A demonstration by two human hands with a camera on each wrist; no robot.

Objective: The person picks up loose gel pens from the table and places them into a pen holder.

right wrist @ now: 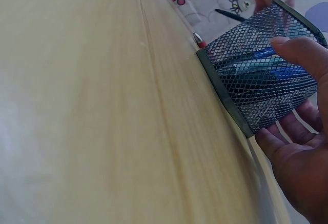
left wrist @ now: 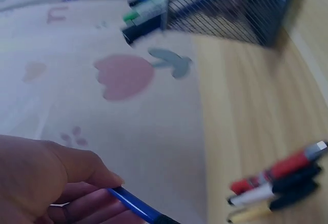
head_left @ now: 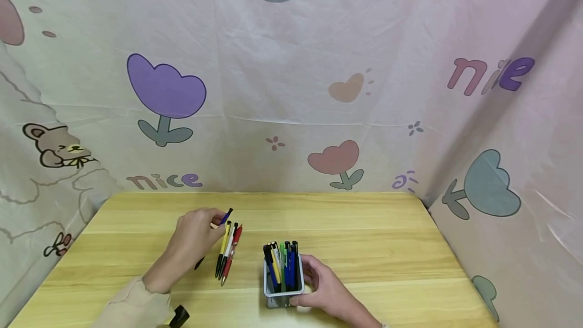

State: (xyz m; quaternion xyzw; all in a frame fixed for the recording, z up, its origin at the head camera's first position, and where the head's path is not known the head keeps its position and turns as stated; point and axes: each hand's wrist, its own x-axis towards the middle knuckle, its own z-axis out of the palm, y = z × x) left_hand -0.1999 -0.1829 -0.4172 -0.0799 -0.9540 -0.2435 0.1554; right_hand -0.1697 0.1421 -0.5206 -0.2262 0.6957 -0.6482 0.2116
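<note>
My left hand (head_left: 193,232) pinches a blue pen (left wrist: 136,204) between thumb and fingers, above the left part of the table. The pen's dark lower end shows below the hand in the head view. Just right of that hand, a yellow pen (head_left: 223,247), a white pen (head_left: 228,250) and a red pen (head_left: 234,247) lie side by side. My right hand (head_left: 325,285) grips a mesh pen holder (right wrist: 256,88) from its right side, thumb and fingers around it. Several pens (head_left: 286,267) stand in the holder, among them blue, green, yellow and white ones.
The wooden table (head_left: 364,247) runs back to a printed cloth (head_left: 255,156) with flowers and letters, which also hangs along both sides. A black object (head_left: 179,316) sits beside the left sleeve (head_left: 136,305) at the near edge of the view.
</note>
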